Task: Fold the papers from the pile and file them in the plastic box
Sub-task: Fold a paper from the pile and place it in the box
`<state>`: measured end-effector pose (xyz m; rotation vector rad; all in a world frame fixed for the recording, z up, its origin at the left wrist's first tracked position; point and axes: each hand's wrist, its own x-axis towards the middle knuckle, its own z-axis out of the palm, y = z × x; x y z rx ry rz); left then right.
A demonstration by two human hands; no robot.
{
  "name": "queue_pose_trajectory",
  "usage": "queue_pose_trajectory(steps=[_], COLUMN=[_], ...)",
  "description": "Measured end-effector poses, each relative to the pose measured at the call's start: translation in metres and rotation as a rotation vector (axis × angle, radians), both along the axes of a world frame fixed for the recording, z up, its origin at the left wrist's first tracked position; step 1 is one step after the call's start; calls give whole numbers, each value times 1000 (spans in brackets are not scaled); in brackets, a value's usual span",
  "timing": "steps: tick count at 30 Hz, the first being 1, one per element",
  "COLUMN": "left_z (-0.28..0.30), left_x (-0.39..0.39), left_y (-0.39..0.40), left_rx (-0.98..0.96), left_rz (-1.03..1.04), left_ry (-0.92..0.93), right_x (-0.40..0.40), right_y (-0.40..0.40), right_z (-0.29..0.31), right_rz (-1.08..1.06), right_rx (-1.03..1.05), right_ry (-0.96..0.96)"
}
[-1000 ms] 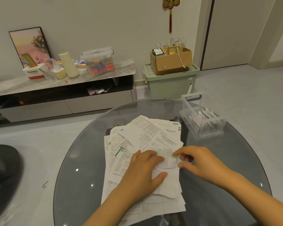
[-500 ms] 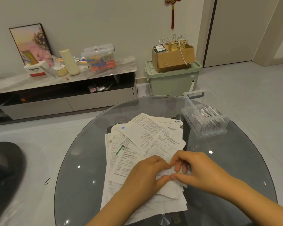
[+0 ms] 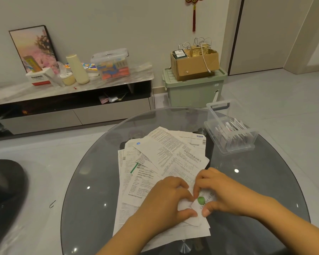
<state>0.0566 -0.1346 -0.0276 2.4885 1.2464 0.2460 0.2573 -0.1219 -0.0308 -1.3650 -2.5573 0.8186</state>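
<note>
small leaflet pinched over the paper pile

my two hands are hiding most of the small leaflet (image 3: 201,200); only a green blob and some print too fine to read are showing between them. my left hand (image 3: 166,197) is pinching its white left part, thumb under and fingers curled over. my right hand (image 3: 221,190) is gripping the printed right part the same way. it is sitting on the near right of the paper pile (image 3: 155,162), which is spreading across the round glass table (image 3: 92,181). far right, the clear plastic box (image 3: 230,133) is holding folded papers standing on edge, too tightly packed to count.
</note>
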Motion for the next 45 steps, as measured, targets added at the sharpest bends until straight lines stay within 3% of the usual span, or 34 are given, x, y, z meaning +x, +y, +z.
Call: queue_pose_trajectory(steps=[7, 15, 20, 24, 27, 34, 45], left_z=[1, 10, 6, 8, 4, -4, -4], left_x=[1, -11, -15, -11, -8, -5, -3], left_y=[0, 4, 9, 3, 1, 5, 11], left_rx=[-37, -306, -330, -319, -191, -77, 186], left_rz=[45, 211, 303, 254, 205, 247, 250], left_ry=[-76, -339, -427, -347, -230, -317, -43], right_x=[-6, -7, -11, -24, -29, -27, -20], right_y=[6, 4, 10, 12, 12, 13, 10], right_z=[-5, 9, 2, -9, -12, -13, -11], right_rz=[-102, -195, -340, -383, -388, -369, -261], right_rx=[85, -62, -76, -34, -5, 4, 88], right_ry=[97, 316, 381, 388, 377, 355, 155])
